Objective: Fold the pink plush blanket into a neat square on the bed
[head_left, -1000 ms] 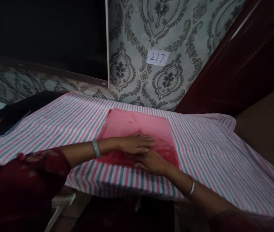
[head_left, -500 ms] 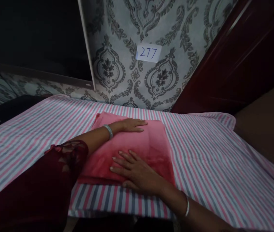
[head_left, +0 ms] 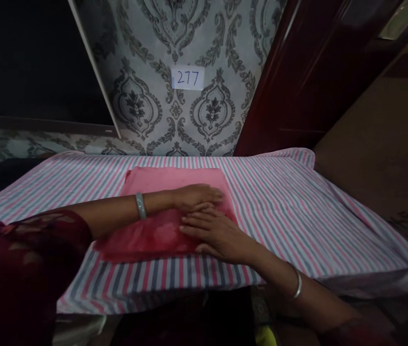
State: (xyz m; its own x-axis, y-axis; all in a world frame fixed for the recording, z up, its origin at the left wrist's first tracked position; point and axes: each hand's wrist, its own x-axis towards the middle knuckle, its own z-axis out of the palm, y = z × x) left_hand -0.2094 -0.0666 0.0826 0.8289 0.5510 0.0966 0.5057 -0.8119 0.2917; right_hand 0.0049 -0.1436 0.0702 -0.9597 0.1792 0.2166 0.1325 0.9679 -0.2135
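Observation:
A folded pink and red cloth (head_left: 171, 177) lies flat on a striped cover (head_left: 276, 206). My left hand (head_left: 196, 196), with a pale bangle at its wrist, rests palm down across the cloth's right half, fingers stretched out and slightly blurred. Just in front of it, my right hand (head_left: 221, 235) lies flat on the cloth's near right part, its fingers extended to the left. The two hands are close together, and the right fingertips seem to meet the left hand's edge. Part of the cloth is hidden under both hands and the left forearm.
Behind the table stands a patterned wall with a paper label (head_left: 188, 78) reading 277. A dark screen (head_left: 38, 62) hangs at the left. To the right are a dark red glossy panel (head_left: 297, 86) and a brown cardboard box (head_left: 377, 139).
My hands have come together over the cloth's right side; the left hand moved nearer to me. The view has shifted to the right, so the cloth and label appear farther left.

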